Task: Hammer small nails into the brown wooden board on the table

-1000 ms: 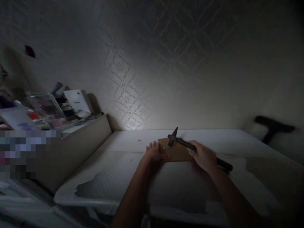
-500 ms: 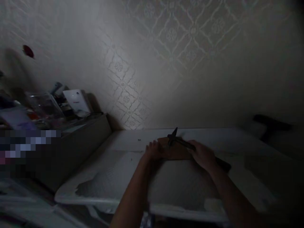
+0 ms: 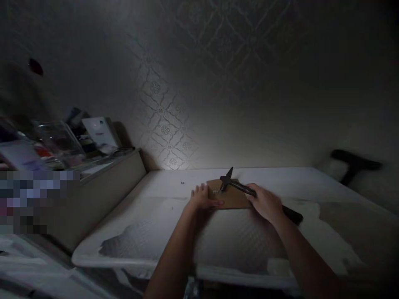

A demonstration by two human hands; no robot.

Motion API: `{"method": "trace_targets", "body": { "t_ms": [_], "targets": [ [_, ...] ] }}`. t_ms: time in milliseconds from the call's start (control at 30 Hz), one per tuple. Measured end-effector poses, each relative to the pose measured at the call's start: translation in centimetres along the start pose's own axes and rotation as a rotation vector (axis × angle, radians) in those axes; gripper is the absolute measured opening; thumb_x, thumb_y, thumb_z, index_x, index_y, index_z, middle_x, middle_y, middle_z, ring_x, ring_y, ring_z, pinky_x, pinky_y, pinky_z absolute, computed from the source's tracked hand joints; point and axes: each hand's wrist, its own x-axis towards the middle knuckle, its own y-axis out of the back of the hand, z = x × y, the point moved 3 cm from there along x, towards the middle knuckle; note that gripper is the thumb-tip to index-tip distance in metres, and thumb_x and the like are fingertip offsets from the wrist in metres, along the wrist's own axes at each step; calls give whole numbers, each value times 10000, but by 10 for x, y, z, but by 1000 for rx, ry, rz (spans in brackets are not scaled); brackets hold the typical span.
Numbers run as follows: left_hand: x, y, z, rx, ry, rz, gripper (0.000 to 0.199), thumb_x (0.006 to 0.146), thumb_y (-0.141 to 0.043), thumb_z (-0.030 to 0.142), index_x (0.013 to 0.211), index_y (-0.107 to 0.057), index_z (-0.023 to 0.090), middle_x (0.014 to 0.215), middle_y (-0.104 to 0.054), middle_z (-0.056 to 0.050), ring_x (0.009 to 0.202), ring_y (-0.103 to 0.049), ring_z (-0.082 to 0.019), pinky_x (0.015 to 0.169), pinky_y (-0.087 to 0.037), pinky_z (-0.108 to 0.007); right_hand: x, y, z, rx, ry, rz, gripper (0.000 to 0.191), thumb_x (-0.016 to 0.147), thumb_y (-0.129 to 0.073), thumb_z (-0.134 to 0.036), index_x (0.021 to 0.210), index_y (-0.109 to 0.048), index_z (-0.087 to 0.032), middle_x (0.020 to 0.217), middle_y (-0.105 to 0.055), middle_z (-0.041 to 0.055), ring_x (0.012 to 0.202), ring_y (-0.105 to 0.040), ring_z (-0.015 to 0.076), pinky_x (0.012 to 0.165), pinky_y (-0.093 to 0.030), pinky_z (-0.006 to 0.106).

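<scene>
A brown board point(image 3: 234, 199) lies flat on the white tabletop. My left hand point(image 3: 200, 198) presses on its left side, fingers stretched out and thumb along its surface. My right hand point(image 3: 266, 203) is wrapped round the dark handle of a hammer point(image 3: 227, 181), whose head is over the board's left half. Several small shiny metal pieces point(image 3: 217, 191), perhaps nails, show on the board beside the hammer head. Whether the hammer touches them I cannot tell.
At the left a raised cabinet point(image 3: 93, 187) carries a clear plastic box point(image 3: 59, 139) and a white box point(image 3: 99, 132). A tiny dark item point(image 3: 182, 182) lies on the table. Patterned wallpaper point(image 3: 165, 128) rises behind. A dark T-shaped object point(image 3: 355, 162) stands at the right.
The light has shifted: the upper wall is darker, while the table and board are brighter, and the small metal pieces show more clearly. My hands and the hammer have hardly moved.
</scene>
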Motion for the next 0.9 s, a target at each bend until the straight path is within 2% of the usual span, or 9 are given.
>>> {"method": "trace_targets", "body": {
  "t_ms": [900],
  "targets": [
    [-3, 2, 2, -6, 9, -21, 1073, 632, -475, 763, 1433, -149, 127, 1515, -76, -173, 1384, -54, -353, 1104, -108, -489, 0, 1, -1, -5, -3, -2, 315, 851, -480, -294, 1159, -547, -286, 990, -678, 29, 864, -620, 210, 649, -388, 279]
  ]
}}
